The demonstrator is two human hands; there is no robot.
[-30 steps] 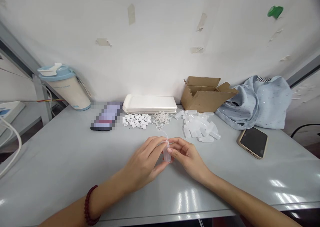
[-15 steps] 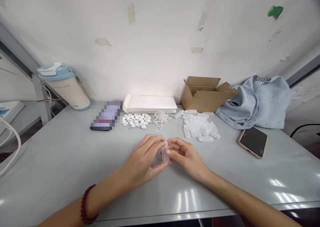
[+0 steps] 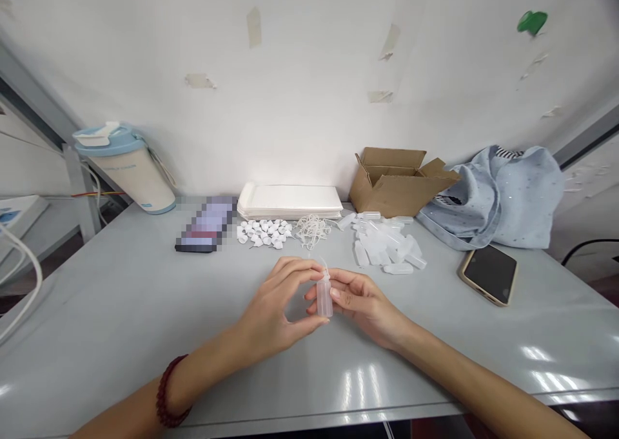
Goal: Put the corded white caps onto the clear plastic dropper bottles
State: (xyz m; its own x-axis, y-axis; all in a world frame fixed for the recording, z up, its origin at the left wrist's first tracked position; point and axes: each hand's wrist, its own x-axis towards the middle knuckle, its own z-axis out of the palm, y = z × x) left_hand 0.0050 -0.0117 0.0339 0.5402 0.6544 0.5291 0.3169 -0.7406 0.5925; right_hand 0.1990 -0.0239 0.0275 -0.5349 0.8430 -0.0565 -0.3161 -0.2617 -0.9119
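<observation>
A small translucent plastic bottle [image 3: 324, 298] stands upright between my hands above the grey table. From its neck a thin white strand [image 3: 324, 265] sticks up. My left hand [image 3: 275, 307] spans the bottle, fingertips at the neck and thumb at the base. My right hand [image 3: 367, 307] pinches its side, thumb in front and other fingers behind. Beyond my hands lie a pile of white caps [image 3: 265, 233], a tangle of white strands [image 3: 313, 231] and a heap of similar translucent bottles [image 3: 384, 242].
White envelopes or sheets [image 3: 293, 199] are stacked against the wall beside an open cardboard box [image 3: 396, 191]. A pale blue bag [image 3: 520, 197] and a phone [image 3: 489, 274] lie at right. A tumbler [image 3: 128, 168] and a pixelated phone [image 3: 206, 226] are at left.
The bottle has shifted slightly right and toward me, and more of its body shows. The strand at its neck now points more upright. Both hands still hold the bottle.
</observation>
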